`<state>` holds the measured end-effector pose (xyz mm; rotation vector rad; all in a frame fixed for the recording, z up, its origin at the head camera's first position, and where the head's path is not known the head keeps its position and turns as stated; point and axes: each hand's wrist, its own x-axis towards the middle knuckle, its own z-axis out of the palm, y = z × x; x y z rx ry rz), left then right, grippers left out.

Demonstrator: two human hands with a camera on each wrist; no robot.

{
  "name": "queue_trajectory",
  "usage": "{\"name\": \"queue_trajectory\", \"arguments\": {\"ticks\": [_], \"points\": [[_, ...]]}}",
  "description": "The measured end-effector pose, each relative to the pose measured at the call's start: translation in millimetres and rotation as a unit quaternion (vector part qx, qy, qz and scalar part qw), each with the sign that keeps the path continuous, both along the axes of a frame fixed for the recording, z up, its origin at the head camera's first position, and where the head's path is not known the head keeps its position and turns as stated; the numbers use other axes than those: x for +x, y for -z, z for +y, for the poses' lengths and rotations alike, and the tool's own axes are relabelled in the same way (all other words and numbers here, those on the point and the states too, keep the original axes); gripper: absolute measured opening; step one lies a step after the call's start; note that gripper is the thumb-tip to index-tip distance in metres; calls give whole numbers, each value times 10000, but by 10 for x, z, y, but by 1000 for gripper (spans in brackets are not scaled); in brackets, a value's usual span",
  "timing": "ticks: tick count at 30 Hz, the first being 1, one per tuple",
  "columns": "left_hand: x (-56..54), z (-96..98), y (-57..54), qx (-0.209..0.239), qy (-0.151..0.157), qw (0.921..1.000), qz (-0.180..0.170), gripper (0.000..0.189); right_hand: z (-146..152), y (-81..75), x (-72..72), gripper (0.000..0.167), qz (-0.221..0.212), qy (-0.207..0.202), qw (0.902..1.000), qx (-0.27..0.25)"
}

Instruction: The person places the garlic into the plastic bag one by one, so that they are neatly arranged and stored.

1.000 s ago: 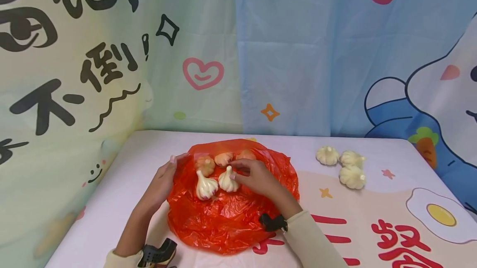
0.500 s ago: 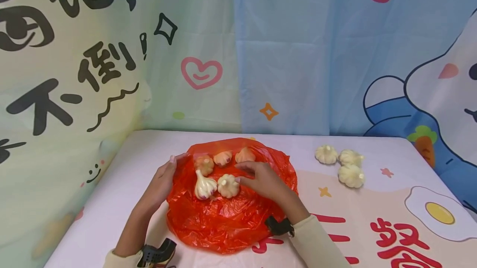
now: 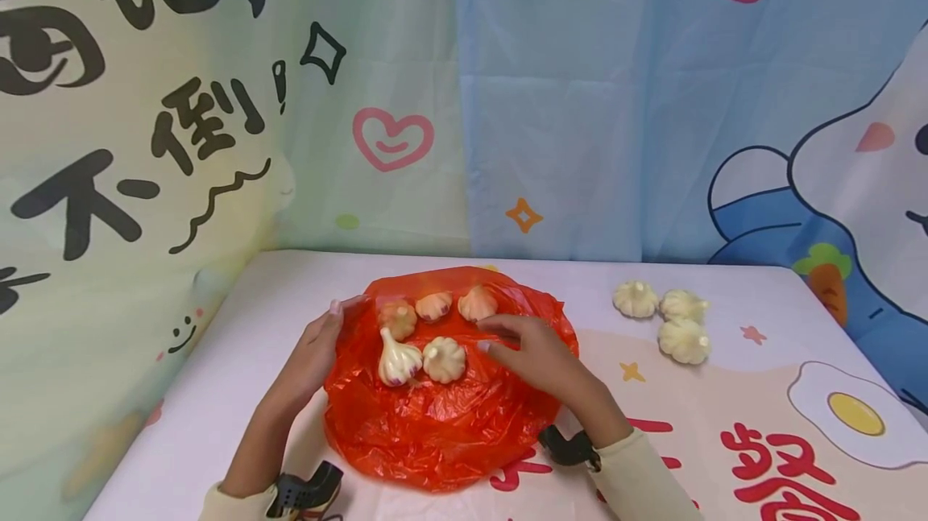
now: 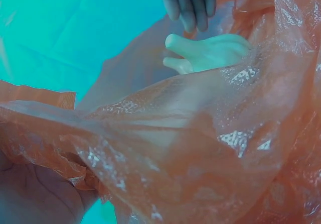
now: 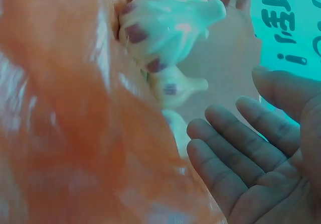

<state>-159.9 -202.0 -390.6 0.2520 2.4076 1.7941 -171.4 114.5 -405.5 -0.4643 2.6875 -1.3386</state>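
A crumpled red plastic bag (image 3: 435, 432) lies on the table with several garlic bulbs in its open middle. Two bulbs sit in front: one with its stem up (image 3: 399, 361) and a rounder one (image 3: 445, 360). Behind them, tinted by the red film, is a row of three bulbs (image 3: 433, 307). My left hand (image 3: 316, 354) rests along the bag's left side with fingers extended, partly covered by the film in the left wrist view. My right hand (image 3: 532, 356) hovers over the bag's right part, fingers apart and holding nothing. The right wrist view shows its bare palm beside garlic bulbs (image 5: 168, 30).
Three more garlic bulbs (image 3: 685, 341) stand grouped at the back right of the table (image 3: 304, 271). A printed cloth curtain (image 3: 551, 102) hangs behind the table. Each wrist wears a small black camera (image 3: 569, 447).
My right hand has let go of the front-right garlic bulb, which has tipped from stem-up to facing me, and has drawn back to the right. My left hand has stayed put.
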Motion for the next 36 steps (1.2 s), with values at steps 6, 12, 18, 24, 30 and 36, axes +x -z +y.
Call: {"name": "queue_trajectory", "arguments": {"ticks": [6, 12, 18, 24, 30, 36], "points": [[-14, 17, -2, 71, 35, 9999, 75, 59, 206, -3, 51, 37, 129, 111, 9999, -9], [1, 29, -5, 86, 48, 9999, -60, 59, 404, 29, 103, 36, 497, 120, 9985, 177], [4, 33, 3, 85, 40, 9999, -82, 59, 585, 37, 169, 38, 680, 304, 9970, 208], [4, 35, 6, 53, 25, 9999, -123, 59, 751, 58, 220, 38, 639, 346, 9973, 127], [-5, 26, 16, 57, 41, 9999, -89, 59, 928, 59, 261, 37, 808, 437, 9957, 156], [-12, 22, 16, 128, 105, 9999, -24, 58, 1124, 20, 308, 39, 1211, 663, 9901, 240]]}}
